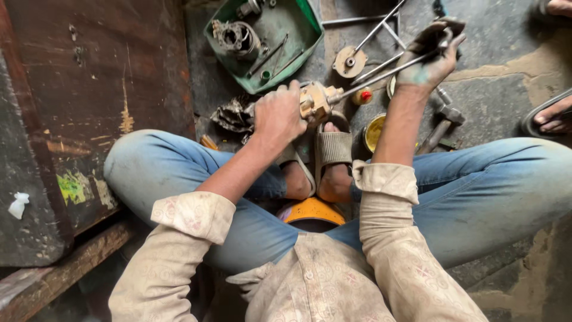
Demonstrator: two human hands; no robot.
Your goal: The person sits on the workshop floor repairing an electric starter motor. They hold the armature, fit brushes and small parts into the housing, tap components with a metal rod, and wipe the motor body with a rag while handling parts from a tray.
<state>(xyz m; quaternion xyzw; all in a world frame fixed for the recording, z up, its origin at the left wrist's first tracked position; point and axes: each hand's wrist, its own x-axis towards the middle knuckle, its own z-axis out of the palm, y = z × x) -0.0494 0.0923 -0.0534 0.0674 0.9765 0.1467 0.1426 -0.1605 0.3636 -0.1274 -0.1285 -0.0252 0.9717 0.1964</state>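
Observation:
I sit low with knees apart, in blue jeans and sandals. My left hand [277, 113] is closed around a small brass-coloured metal part [316, 102] held above my feet. My right hand [430, 55], smeared with grease, grips the far end of a long thin metal rod [381, 74] that runs down-left into the brass part. Both hands are dirty and raised over the ground.
A green tray [301, 30] ahead holds a round metal housing [236, 37] and small parts. Loose rods, a disc [350, 61], a red-capped piece [363, 95], a yellow tin [373, 131] and a hammer-like tool [444, 119] lie on the ground. Dark wooden boards [89, 89] stand left. Another person's sandalled foot [551, 116] is at right.

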